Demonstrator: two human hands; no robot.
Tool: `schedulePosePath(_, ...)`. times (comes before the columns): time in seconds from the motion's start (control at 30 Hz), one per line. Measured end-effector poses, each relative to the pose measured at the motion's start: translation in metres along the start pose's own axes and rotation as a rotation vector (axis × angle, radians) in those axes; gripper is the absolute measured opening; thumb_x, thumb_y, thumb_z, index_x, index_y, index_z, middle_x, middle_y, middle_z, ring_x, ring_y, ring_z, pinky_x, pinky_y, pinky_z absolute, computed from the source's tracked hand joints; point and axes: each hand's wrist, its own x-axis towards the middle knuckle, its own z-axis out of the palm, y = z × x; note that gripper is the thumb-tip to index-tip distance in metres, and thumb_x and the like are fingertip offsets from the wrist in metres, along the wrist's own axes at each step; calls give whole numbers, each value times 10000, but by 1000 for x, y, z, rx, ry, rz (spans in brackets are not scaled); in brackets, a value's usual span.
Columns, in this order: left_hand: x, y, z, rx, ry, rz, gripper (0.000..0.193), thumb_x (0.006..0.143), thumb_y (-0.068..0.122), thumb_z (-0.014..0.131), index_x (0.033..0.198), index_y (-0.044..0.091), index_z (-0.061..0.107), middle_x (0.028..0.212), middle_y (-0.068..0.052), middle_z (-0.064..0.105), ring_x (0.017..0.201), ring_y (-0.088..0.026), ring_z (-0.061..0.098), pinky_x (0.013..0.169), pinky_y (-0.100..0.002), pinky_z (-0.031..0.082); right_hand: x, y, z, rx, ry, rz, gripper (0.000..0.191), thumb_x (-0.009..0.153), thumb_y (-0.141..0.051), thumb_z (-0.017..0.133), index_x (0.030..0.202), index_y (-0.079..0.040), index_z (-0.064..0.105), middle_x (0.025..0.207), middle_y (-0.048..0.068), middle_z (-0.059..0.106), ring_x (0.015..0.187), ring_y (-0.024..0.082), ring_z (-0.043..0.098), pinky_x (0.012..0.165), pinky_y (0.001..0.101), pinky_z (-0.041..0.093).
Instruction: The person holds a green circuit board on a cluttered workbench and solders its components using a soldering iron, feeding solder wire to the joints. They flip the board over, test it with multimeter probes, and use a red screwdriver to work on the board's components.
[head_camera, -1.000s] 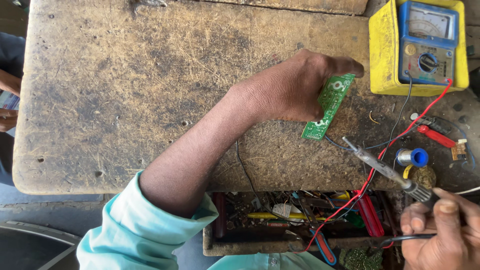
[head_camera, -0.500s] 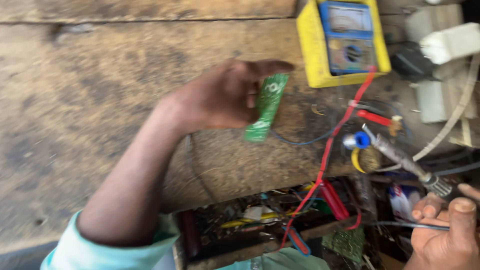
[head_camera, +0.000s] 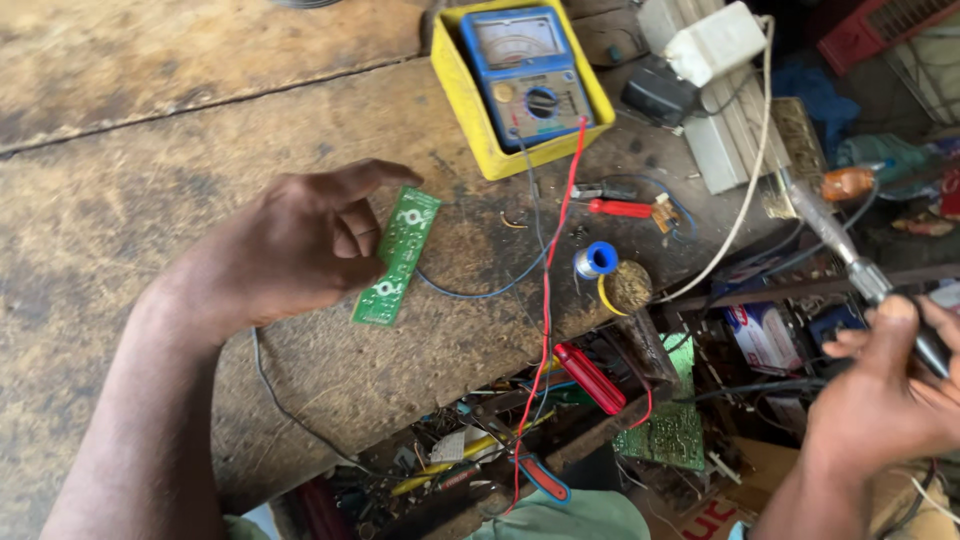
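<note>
A: While our left hand (head_camera: 290, 250) pinches the green circuit board (head_camera: 397, 256) over the bench (head_camera: 150, 150), it could slip.
B: Yeah, and our right hand (head_camera: 885, 395), fingers clamped on the soldering iron (head_camera: 850, 255), might snag the red wire (head_camera: 556, 250).

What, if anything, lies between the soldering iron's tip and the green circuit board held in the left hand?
The soldering iron in the right hand is off the bench's right edge. Between it and the green circuit board lie the solder spool, red lead and white cord.

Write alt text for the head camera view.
A person's left hand holds a small green circuit board over a worn wooden workbench, while the right hand grips a soldering iron. A yellow-cased multimeter sits behind.
</note>
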Motion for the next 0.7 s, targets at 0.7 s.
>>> schedulePosePath(0.7,5,5,1,-25,-28,-241,666,832,60,694,1473,196,580,777,-77,773,671,-160,739,614,-300,646,-27,87,-23,1180,-426,1057,253,1042,-346,678,1025,-94,697,707,55,626,528,86,551,485,242,428)
